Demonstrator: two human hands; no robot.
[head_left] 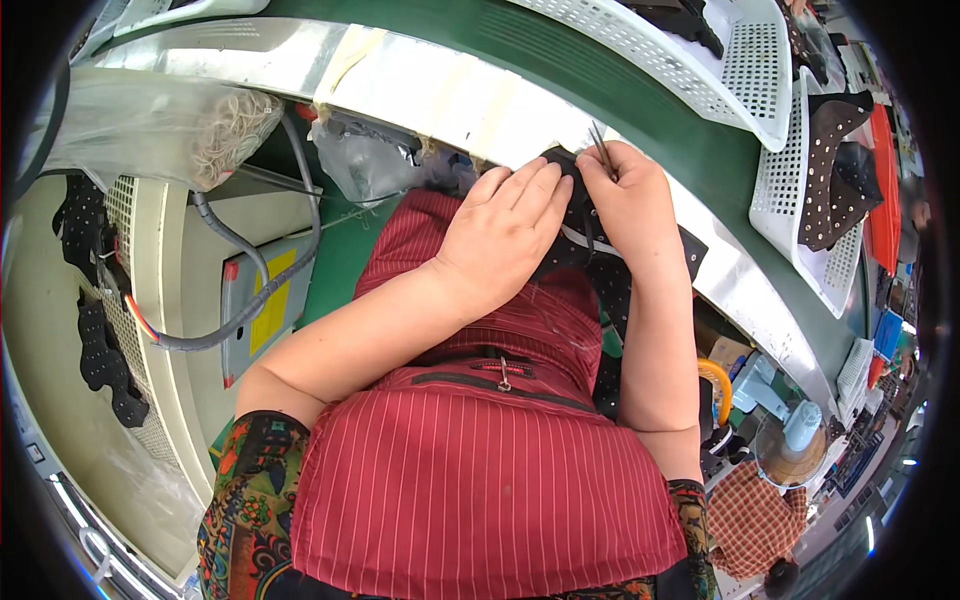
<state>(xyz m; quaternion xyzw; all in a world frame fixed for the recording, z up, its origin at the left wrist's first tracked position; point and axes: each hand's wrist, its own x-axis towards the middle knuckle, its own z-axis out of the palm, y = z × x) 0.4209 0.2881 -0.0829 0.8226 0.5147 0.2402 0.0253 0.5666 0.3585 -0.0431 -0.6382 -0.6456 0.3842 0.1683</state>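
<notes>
Basket [777,195], wht, w/ blk dotted cloth [828,165]; R hand [637,195] grips tool [601,146].

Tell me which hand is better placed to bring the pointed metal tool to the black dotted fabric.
The right hand, probably: it grips the pointed metal tool close to the black dotted fabric, while the left hand rests against that fabric, no tool showing in it.
</notes>
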